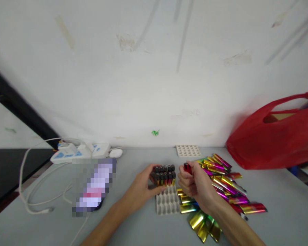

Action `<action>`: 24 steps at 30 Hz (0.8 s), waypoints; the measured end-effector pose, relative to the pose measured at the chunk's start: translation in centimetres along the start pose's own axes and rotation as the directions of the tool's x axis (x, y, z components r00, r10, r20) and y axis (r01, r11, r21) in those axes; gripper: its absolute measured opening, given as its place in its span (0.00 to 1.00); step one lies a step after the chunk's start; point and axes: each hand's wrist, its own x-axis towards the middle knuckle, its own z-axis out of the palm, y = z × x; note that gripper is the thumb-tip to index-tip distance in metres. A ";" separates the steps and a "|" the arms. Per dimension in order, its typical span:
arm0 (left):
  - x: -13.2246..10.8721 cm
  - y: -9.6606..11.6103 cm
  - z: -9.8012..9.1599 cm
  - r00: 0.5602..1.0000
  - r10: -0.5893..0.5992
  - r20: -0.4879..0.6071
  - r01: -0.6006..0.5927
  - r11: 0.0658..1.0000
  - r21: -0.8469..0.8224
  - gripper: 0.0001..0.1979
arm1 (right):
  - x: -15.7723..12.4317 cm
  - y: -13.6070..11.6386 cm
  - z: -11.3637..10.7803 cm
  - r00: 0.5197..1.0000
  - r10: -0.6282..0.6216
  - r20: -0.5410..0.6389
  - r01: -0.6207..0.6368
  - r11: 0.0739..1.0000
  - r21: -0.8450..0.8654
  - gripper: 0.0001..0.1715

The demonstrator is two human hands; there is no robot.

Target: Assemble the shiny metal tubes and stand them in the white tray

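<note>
A white slotted tray (167, 203) lies on the grey table, its far rows filled with several upright lighters (165, 174) with black tops. My left hand (143, 186) rests at the tray's left side, thumb against its edge and fingers curled around the standing lighters. My right hand (195, 182) is closed in a pinch on a red lighter (187, 167), held just right of the filled rows. A heap of shiny metallic lighters (220, 184) in gold, pink and red spreads to the right and under my right wrist.
A second white tray (188, 150) lies by the wall. A red plastic bag (274, 140) sits at the right. At the left are a white power strip (79, 152), white cables (38, 191), a small white puck (115, 153) and a blurred-out phone (94, 188).
</note>
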 end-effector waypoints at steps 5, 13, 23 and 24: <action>0.0 -0.1 0.0 1.000 0.010 0.003 -0.010 1.000 0.007 0.29 | -0.1 -0.1 0.2 0.999 -0.034 -0.023 0.034 0.999 0.000 0.26; 0.0 0.3 -0.1 1.000 0.010 0.002 -0.010 1.000 0.005 0.28 | 0.1 0.0 -0.1 0.999 -0.010 0.033 0.010 1.000 0.008 0.33; 0.0 0.1 -0.1 1.000 0.016 0.010 -0.016 1.000 -0.005 0.28 | -0.1 0.6 0.6 0.999 -0.029 -0.023 0.028 0.998 -0.055 0.28; 0.0 0.1 -0.1 1.000 0.016 0.010 -0.016 1.000 -0.007 0.28 | -0.1 0.7 0.6 0.999 -0.033 -0.031 0.031 0.998 -0.054 0.28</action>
